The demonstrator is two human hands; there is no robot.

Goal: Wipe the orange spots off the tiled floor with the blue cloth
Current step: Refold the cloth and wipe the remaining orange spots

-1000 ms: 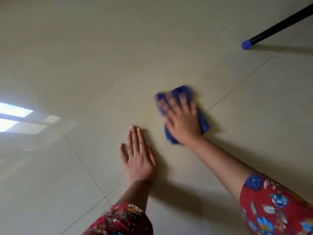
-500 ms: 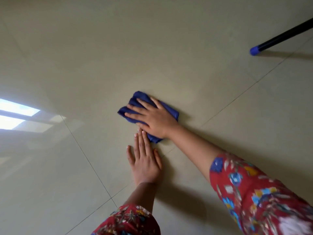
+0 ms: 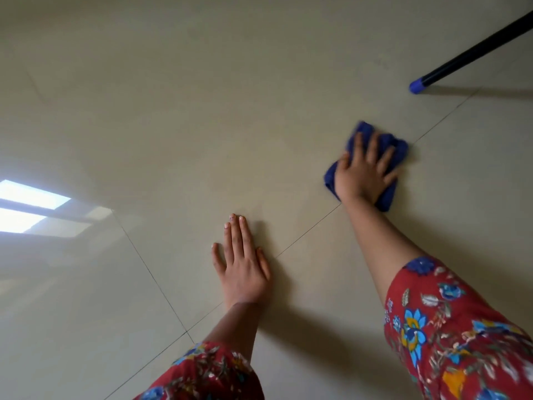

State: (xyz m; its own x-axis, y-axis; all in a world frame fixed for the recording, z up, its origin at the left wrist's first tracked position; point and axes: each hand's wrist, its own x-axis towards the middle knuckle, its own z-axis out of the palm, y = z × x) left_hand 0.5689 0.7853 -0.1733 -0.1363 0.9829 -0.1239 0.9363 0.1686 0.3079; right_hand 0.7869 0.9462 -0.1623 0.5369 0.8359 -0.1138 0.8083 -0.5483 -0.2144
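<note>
Since half a second before, the right hand (image 3: 364,174) and the blue cloth (image 3: 401,147) had swept rightward, from just ahead of the left hand's fingertips to a spot well apart from them. Its fingers (image 3: 372,151) lay spread and fairly straight on top of the bunched cloth, pressing it down rather than gripping it, probably so the whole palm could drive the wad across the tile. The left hand (image 3: 240,269) rested flat, fingers (image 3: 236,235) together and holding nothing, apparently propping the leaning body. The cloth sat on the tiled floor (image 3: 259,111), over a grout line (image 3: 311,229). No orange spots could be made out. Bare tile stretched ahead and leftward. A blue-tipped black pole (image 3: 473,52) met the floor near the far right, the only limit to a longer stroke.
</note>
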